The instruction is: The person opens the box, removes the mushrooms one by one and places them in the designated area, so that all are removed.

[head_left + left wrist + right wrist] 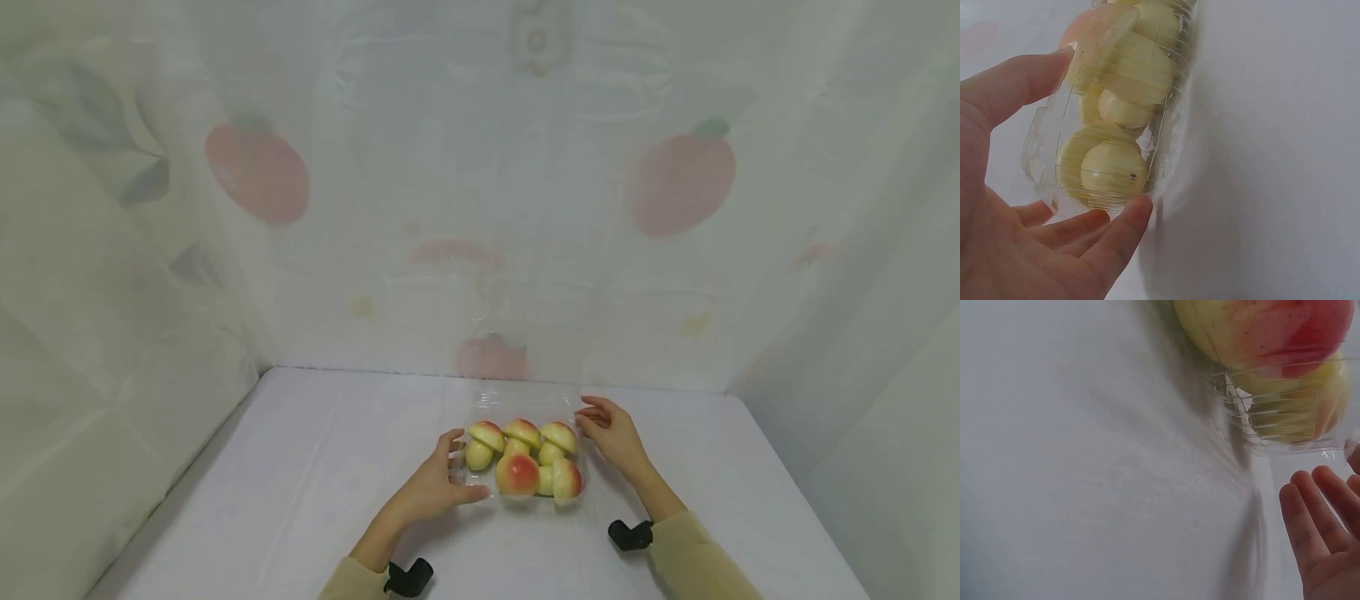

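A clear plastic clamshell box [501, 502] stands on the white table, its see-through lid [525, 402] raised at the back. Inside lie several mushroom-shaped pieces [519, 473], pale yellow with red-blushed caps. My left hand [435, 483] holds the box's left end, thumb along the front edge and fingers round the side. In the left wrist view, the thumb lies against the upper rim and the fingertips reach the end wall [1107, 201]. At the far right corner is my right hand [613, 432], its thumb close to the rim and its fingers extended, as the right wrist view shows.
The white table [337, 433] runs back to a pale curtain [487, 192] printed with red fruit. More curtain hangs along the left and right sides. A black wrist device [408, 577] sits at the left cuff, another [630, 535] at the right.
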`<state>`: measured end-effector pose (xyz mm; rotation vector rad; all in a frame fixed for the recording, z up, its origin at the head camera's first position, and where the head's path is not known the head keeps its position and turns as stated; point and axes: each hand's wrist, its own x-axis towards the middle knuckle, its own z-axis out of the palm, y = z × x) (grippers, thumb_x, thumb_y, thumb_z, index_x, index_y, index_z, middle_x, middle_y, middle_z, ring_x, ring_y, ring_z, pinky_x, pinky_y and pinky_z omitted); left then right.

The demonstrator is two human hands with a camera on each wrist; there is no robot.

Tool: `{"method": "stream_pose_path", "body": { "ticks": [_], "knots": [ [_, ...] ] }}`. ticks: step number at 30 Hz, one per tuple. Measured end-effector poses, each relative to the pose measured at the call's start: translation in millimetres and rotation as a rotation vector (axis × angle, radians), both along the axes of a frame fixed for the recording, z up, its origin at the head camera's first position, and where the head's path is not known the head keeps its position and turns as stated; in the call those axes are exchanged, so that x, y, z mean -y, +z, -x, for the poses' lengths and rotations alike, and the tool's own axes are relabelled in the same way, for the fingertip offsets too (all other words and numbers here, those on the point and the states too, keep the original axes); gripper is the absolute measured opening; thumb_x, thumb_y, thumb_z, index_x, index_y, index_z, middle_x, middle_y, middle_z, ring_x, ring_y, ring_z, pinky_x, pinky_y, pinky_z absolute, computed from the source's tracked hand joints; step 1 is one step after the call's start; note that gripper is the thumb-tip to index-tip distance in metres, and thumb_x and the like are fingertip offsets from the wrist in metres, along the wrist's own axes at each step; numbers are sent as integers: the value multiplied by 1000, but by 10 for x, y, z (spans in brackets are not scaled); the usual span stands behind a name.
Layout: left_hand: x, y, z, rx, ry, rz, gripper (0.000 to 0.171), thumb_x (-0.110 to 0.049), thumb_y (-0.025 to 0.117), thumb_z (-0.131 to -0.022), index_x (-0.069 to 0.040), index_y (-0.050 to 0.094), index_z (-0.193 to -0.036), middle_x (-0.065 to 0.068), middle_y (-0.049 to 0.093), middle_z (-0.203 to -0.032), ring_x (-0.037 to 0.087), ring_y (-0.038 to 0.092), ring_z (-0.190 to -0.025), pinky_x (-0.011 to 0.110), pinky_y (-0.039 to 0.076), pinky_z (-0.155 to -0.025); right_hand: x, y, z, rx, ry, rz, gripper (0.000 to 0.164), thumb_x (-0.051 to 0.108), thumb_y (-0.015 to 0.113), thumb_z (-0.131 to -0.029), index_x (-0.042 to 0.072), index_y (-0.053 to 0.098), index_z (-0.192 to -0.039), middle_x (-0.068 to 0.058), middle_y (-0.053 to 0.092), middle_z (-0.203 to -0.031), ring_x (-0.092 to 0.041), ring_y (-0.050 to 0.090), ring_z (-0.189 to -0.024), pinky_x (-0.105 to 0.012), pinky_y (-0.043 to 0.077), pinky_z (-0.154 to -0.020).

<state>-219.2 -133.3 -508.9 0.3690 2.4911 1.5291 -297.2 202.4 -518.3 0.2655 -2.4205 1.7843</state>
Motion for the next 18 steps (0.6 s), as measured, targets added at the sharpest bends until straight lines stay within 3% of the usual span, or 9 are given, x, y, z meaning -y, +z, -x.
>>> {"method": "stream_pose_path", "body": {
  "ticks": [5,11,18],
  "knots": [
    [13,2,4,-9,-8,2,108,-35,88,-80,-4,20,-157,26,36,-155,45,44,-138,58,44,-105,-40,35,-74,-45,-22,-95,40,7,70,-96,-7,59,-132,-21,71,-113,-31,70,-103,-24,57,-79],
    [30,18,6,-12,-24,-16,107,-33,88,-81,-5,18,-158,26,34,-156,46,42,-138,57,45,-104,-78,168,-191,-121,-65,-233,33,10,73,-95,-4,66,-124,-14,73,-109,-32,69,-105,-31,56,-87],
    [27,31,1,-14,-15,1,108,-36,88,-81,-5,19,-157,26,35,-156,46,42,-138,58,44,-105,-83,337,-317,-155,-47,-245,29,11,75,-94,-2,69,-119,-17,72,-111,-30,69,-103,-34,58,-87]
  ]
}}
